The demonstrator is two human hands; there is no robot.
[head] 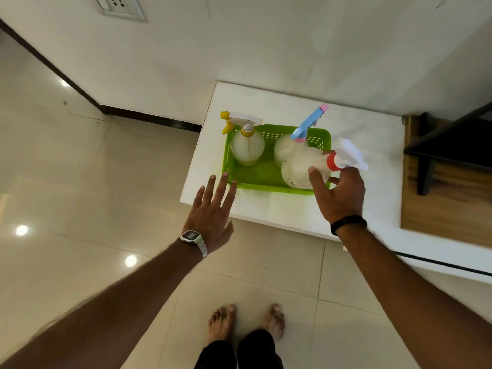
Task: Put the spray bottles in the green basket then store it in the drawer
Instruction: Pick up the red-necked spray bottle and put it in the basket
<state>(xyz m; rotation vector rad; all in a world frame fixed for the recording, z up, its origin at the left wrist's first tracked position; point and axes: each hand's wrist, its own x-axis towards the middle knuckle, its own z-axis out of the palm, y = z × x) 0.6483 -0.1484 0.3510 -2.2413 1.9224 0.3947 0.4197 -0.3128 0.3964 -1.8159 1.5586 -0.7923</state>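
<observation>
A green basket [266,186] stands on a white top [346,123]. Three pale spray bottles are in it. One with a yellow trigger [247,147] stands upright at the basket's left. One with a blue and pink trigger [308,122] is at the back right. One with a red collar and white trigger [298,166] leans at the front right. My right hand [343,198] grips this last bottle at its neck, thumb on its shoulder. My left hand [210,214] is open with fingers spread, fingertips at the basket's front left corner.
The white top's front edge [279,219] is close to me, over a glossy tiled floor [93,182]. A wooden shelf [447,209] with a black bracket [439,147] adjoins on the right. The wall runs behind. My bare feet [247,323] stand below. No drawer shows.
</observation>
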